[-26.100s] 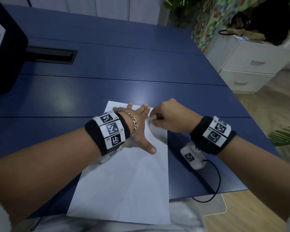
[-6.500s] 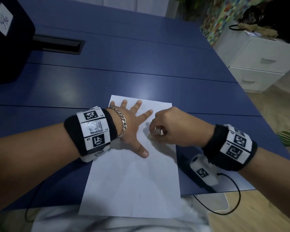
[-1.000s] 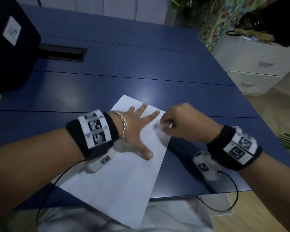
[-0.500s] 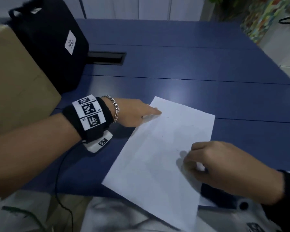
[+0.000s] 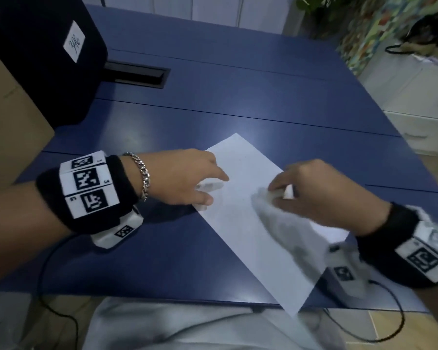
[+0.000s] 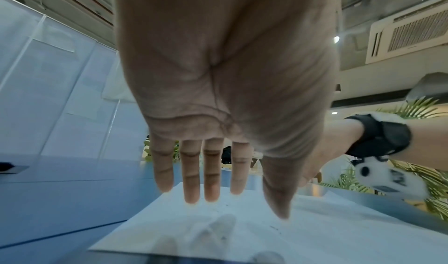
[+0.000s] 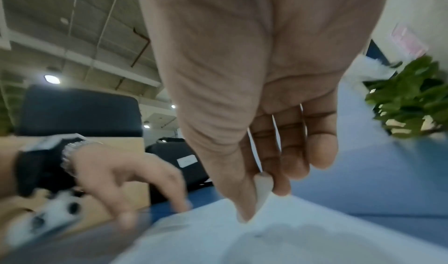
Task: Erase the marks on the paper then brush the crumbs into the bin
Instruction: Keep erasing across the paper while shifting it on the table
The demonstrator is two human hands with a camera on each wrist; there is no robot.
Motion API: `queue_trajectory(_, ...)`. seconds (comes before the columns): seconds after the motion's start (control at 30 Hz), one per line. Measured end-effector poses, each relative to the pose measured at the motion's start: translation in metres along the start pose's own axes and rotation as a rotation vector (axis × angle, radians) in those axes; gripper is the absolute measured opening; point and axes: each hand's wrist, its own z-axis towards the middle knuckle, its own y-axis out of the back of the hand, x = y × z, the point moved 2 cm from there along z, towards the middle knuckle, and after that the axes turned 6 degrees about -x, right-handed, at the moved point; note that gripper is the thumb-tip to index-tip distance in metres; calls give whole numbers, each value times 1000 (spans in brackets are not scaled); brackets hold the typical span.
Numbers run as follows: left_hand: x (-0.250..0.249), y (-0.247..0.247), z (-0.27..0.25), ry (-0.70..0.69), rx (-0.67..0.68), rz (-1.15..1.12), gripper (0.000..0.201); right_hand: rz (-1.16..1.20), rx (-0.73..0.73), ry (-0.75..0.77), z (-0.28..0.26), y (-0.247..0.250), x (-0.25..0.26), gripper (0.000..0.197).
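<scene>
The left hand [image 5: 185,176] is laid at the left edge of the paper [image 5: 240,223], fingers [image 6: 191,180] held straight and slightly parted, tips down on the sheet. Thumb and index are seen touching the paper's edge in the head view. A chain bracelet [image 5: 143,174] and a tagged wristband [image 5: 86,185] are worn on that wrist. The right hand [image 5: 321,195] is held over the sheet's right half, blurred; a small white eraser [image 7: 263,186] is pinched between thumb and fingers, its lower end at the paper. Whether the eraser touches cannot be told for sure. A few faint dark specks [image 6: 275,228] are seen on the sheet.

The paper is lain diagonally on the blue table [image 5: 238,97], its near corner hanging past the near edge. A black box with a white label [image 5: 43,54] is placed far left, beside a brown cardboard box [image 5: 8,130]. A black slot [image 5: 137,74] is set in the tabletop. White drawers [image 5: 420,104] and a plant [image 7: 409,95] are seen at right. No bin can be made out.
</scene>
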Motion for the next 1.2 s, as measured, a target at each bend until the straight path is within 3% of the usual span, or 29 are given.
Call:
queue_trajectory(0.07,0,-3,15,-11,51,-13,69,87,38,102,1,-11,30,16)
queue_trajectory(0.13,-1,-9,27,15,186,8,80,103,53,164,5,-22,51,14)
queue_trajectory(0.23,-1,-14,34,40,300,8,84,79,54,136,14,-29,57,12)
queue_trajectory(0.43,-1,-16,37,70,343,8,85,64,115,204,10,-39,70,16)
queue_trajectory(0.57,-3,-14,37,90,349,16,85,66,61,90,20,-31,52,16)
queue_trajectory(0.73,-4,-13,38,87,360,33,86,87,135,234,1,-38,77,14)
queue_trajectory(0.87,-4,-13,38,96,364,39,87,84,51,74,18,-31,56,15)
queue_trajectory(1.03,-2,-15,39,82,366,35,87,64,125,179,2,-36,83,11)
queue_trajectory(1.2,-3,-14,39,90,362,44,86,-2,78,78,20,-30,68,11)
